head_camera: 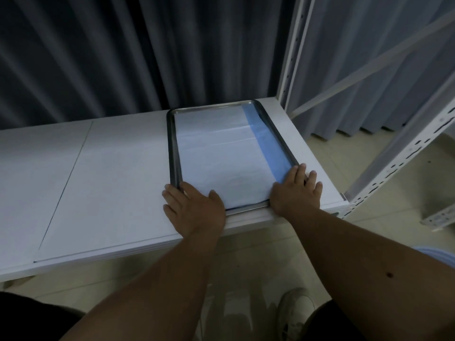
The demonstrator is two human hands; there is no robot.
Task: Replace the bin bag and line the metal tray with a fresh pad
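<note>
Pressing flat with spread fingers, the left hand (197, 205) and right hand (296, 189) grasp nothing and smooth the pad (216, 153) inside the metal tray (171, 143) at the shelf's (110, 173) right end, so lining looks nearly done, while no bin is visible.

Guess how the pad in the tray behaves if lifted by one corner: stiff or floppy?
Probably floppy: the pad looks thin, shows fold creases and lies flat to the metal tray. Likely very light, so it could shift easily; both the left hand and right hand are pressed flat on its near corners. Its blue edge curls up the tray's right wall, which suggests a limp sheet.
</note>
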